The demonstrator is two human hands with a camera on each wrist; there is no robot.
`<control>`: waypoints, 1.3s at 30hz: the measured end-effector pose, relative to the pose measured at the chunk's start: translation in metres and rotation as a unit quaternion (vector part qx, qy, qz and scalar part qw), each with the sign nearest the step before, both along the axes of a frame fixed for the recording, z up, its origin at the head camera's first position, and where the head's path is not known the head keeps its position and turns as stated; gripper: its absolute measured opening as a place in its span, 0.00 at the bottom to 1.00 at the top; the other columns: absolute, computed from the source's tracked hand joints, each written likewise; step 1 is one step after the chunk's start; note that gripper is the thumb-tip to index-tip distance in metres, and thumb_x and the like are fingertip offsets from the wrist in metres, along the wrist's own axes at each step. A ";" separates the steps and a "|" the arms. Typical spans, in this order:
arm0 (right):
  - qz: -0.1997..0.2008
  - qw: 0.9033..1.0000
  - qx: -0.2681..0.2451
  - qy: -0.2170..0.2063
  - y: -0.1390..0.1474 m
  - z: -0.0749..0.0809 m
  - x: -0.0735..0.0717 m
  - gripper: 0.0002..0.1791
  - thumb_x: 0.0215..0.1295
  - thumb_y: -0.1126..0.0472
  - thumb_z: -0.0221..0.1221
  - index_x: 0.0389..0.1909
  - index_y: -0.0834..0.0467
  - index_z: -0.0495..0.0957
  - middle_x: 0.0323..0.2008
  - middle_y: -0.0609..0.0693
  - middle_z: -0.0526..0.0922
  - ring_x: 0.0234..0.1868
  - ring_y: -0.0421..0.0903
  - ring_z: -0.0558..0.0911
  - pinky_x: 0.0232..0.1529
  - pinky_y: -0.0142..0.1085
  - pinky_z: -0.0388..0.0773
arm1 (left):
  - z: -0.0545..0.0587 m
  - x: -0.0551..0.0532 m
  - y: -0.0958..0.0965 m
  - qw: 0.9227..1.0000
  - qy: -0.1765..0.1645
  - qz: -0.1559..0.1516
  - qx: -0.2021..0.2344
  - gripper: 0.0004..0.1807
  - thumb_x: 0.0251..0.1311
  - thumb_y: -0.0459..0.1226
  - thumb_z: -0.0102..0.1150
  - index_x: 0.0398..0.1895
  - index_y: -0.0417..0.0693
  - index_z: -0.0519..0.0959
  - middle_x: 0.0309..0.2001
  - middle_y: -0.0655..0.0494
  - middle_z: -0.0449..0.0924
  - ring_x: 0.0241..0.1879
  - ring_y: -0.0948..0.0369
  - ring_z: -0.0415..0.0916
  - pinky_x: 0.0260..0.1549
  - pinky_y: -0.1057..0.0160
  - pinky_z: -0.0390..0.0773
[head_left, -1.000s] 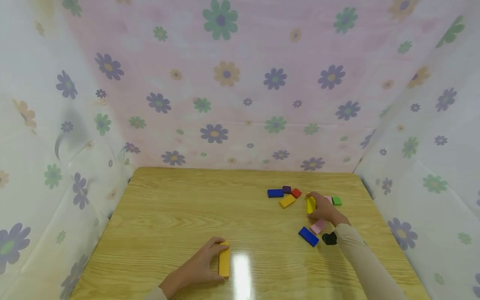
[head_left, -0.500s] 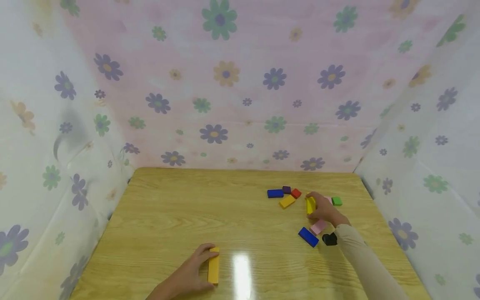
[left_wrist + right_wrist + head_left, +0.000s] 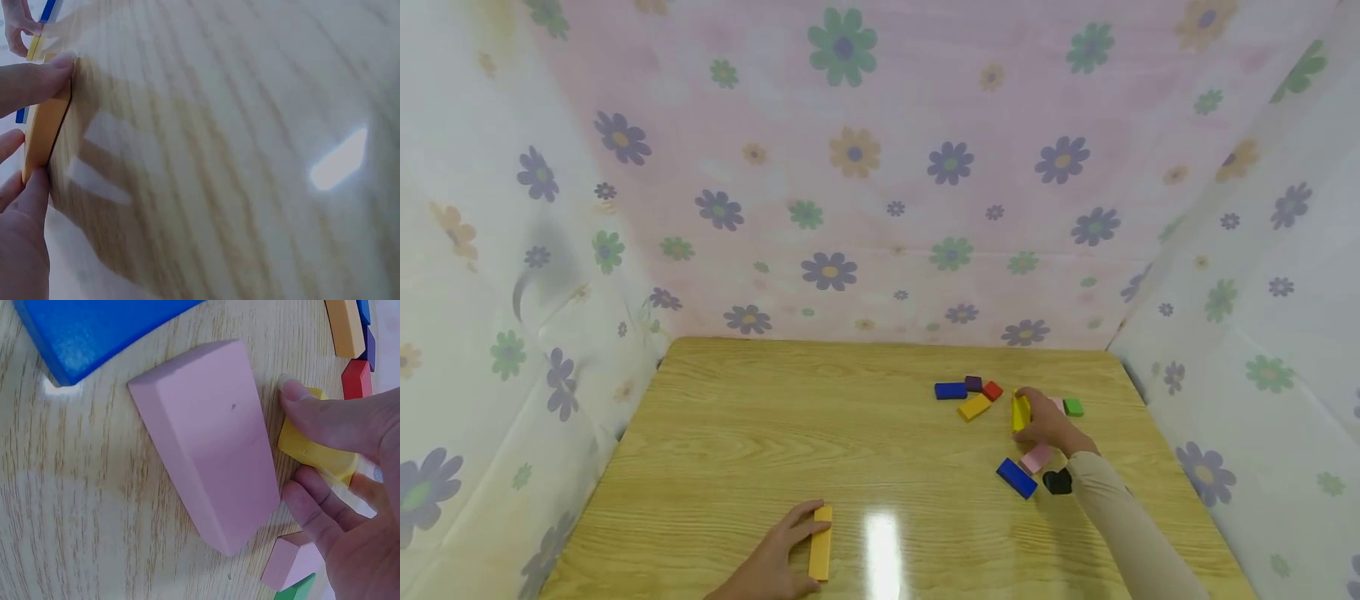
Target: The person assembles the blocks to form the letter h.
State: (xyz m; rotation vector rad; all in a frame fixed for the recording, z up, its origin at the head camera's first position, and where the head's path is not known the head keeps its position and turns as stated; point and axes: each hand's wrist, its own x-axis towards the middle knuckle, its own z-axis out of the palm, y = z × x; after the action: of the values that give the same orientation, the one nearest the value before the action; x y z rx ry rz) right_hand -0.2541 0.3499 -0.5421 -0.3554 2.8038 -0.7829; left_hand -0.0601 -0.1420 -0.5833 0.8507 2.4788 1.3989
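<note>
Left hand has an orange block pinched by its ends on the near side of the table – right hand, arm stretched out, grips a yellow block on the right. Around that one I count two blue blocks, two pink blocks, plus one red block, green block, purple block and second orange block.

Coloured blocks lie mostly toward the right of a wood-grain tabletop.

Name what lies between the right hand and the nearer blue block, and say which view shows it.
The larger pink block; the right wrist and head views both show it.
</note>
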 end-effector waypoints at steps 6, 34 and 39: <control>-0.012 1.000 -0.001 -0.023 -0.001 -0.001 -0.001 0.43 0.46 0.64 0.72 0.60 0.71 0.59 0.51 0.67 0.68 0.41 0.56 0.72 0.40 0.46 0.77 | -0.003 0.005 -0.002 1.000 -0.014 0.010 -0.011 0.40 0.49 0.49 0.70 0.64 0.43 0.69 0.70 0.43 0.55 0.63 0.35 0.57 0.56 0.62 0.70; -0.041 0.998 -0.039 0.034 -0.005 0.016 0.016 0.42 0.40 0.64 0.74 0.55 0.77 0.64 0.55 0.74 0.63 0.38 0.56 0.74 0.37 0.44 0.78 | -0.002 0.008 0.004 0.999 -0.017 0.029 0.040 0.36 0.50 0.36 0.70 0.62 0.32 0.68 0.70 0.35 0.51 0.64 0.35 0.54 0.57 0.76 0.63; -0.026 0.998 -0.054 0.034 -0.010 0.024 0.019 0.41 0.41 0.65 0.74 0.56 0.76 0.64 0.55 0.73 0.63 0.32 0.50 0.75 0.30 0.37 0.77 | -0.001 0.009 0.006 0.999 -0.018 0.032 0.040 0.36 0.50 0.35 0.70 0.62 0.31 0.68 0.70 0.35 0.50 0.64 0.35 0.54 0.57 0.78 0.61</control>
State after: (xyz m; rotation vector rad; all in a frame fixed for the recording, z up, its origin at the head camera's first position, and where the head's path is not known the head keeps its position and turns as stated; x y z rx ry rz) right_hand -0.2348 0.3395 -0.5180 -0.3354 2.8517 -0.9527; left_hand -0.0507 -0.1360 -0.5838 0.7619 2.4586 1.5303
